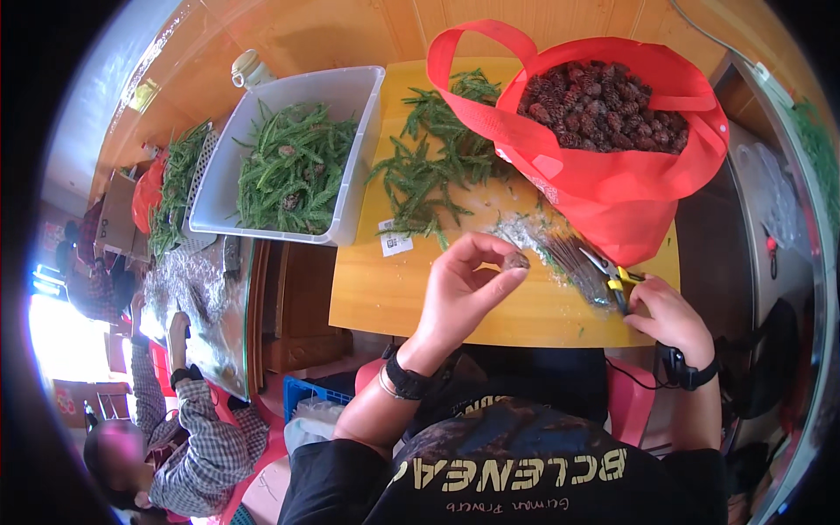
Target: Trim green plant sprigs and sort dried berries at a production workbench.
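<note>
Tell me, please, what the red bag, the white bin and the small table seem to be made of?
The red bag looks like matte non-woven fabric: soft folds, limp handles. The white bin seems to be plastic, semi-glossy, with thin translucent walls and a moulded rim. The small table appears to be pale wood or wood-look laminate, smooth, with faint grain; which one I cannot tell.

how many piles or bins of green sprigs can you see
3. One fills the white plastic bin of green sprigs, one loose green sprig pile lies on the yellow wooden table, one green sprig heap sits far left. More may be hidden.
</note>
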Demonstrator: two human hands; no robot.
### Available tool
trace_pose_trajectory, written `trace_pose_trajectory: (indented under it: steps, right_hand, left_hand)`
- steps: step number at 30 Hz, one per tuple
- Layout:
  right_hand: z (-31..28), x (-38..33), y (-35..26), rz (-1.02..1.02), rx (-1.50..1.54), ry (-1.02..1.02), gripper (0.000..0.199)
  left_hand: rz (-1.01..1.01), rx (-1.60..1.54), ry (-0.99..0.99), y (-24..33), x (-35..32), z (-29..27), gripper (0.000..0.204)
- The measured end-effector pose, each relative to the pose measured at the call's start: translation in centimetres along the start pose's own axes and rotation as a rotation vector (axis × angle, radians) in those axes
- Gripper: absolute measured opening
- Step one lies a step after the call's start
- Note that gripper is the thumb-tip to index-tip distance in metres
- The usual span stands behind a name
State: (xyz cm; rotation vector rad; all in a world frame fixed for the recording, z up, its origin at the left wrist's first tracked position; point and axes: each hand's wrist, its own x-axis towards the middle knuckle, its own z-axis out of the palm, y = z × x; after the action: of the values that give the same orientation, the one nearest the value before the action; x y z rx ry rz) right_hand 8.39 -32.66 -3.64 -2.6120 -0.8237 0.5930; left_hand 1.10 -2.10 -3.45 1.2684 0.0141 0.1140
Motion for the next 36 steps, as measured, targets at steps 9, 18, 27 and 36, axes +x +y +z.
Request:
trace_pose_trajectory:
  steps: [9,18,27,36]
  right_hand:
    - [0.0,4.2,-9.1,-0.204,0.847,-0.024,0.044]
    - [2.9,7.4,-11.0,-0.252,1.151,0.161,0.021]
    - [3.1,6.8,-9.9,-0.322,1.158,0.102,0.021]
    - [3.0,6.3,-9.5,-0.295,1.207,0.137,0.018]
  left_hand:
    - [0.019,0.080,-0.024,-2.5,-0.2,1.2,0.022]
    - [0.311,0.888,0.070,0.6,1.0,-2.2,0.049]
    - [0.181,1.728,0.233,-1.7,3.5,-8.1,0.040]
    - [0.300,1.609,0.141,-1.7,4.2,-9.2,0.025]
